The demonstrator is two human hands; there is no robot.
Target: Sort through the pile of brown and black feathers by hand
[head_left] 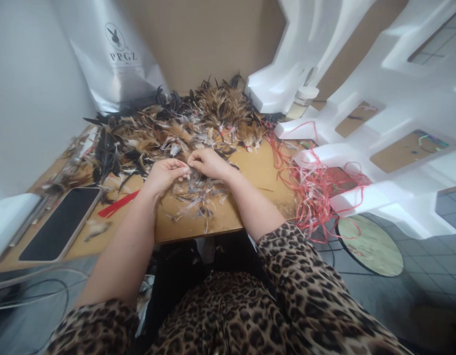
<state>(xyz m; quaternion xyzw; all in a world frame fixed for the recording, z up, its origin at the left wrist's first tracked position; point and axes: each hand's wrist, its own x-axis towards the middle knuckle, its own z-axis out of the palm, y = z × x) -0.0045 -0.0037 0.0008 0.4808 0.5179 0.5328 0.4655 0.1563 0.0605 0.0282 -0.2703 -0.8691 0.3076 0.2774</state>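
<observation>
My left hand [164, 175] and my right hand [209, 163] meet fingertip to fingertip over the table's front part. Both are closed in a pinch on a small feather, mostly covered by the fingers. Below them lies a loose heap of pale feather scraps [201, 197]. Just beyond the hands spreads a big pile of brown, black and white feathers [150, 130]. Some red strips [119, 204] rest beside my left forearm.
A phone [61, 222] lies on the wooden table [264, 170] at left. Tangled red and white strings [312, 192] hang over the right edge by white foam pieces [361, 143] and a lidded jar [303, 101]. A silvery PPGZ bag [120, 74] stands behind.
</observation>
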